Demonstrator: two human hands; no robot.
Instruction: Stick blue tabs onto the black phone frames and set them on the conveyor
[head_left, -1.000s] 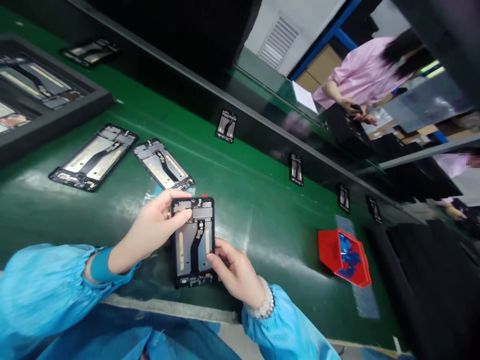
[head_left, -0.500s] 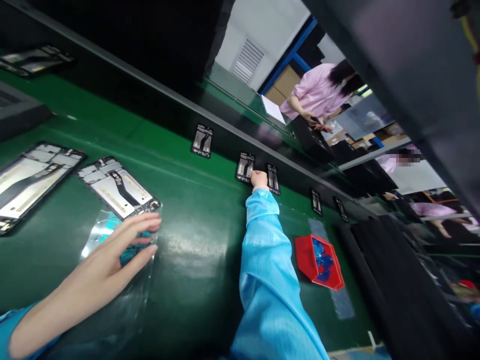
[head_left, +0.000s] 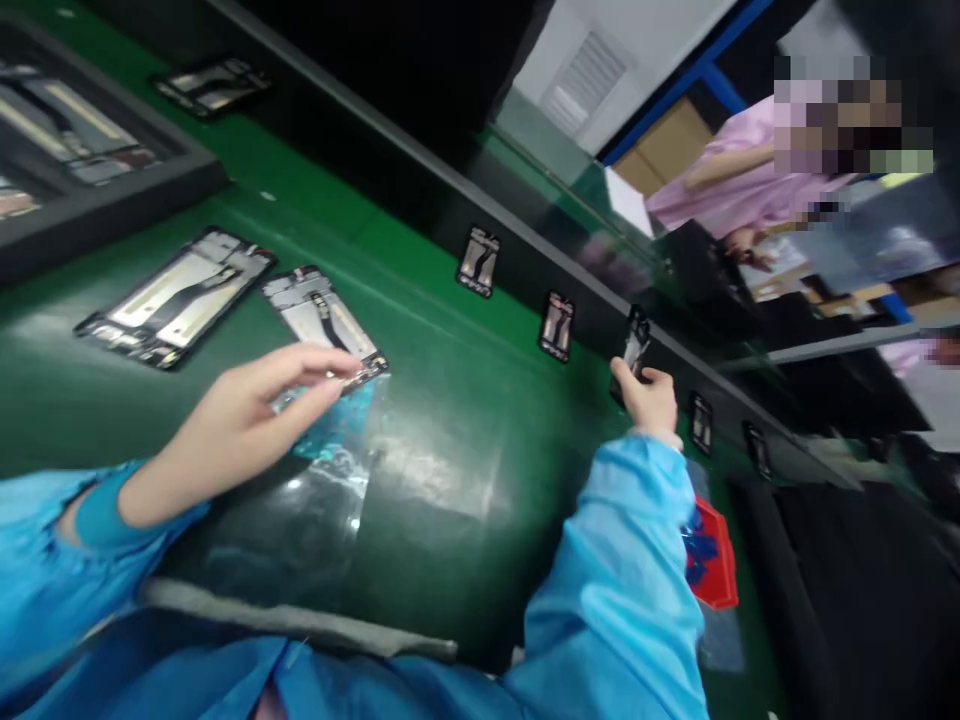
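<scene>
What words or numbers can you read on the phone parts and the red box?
None can be read.
The phone frame in the right hand is blurred.
The phone frame by the left hand shows no print.
The red bin is plain.

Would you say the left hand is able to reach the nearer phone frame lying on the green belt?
Probably yes: the left hand hovers right beside the phone frame, its fingertips at the frame's near end, with only clear film below.
</scene>
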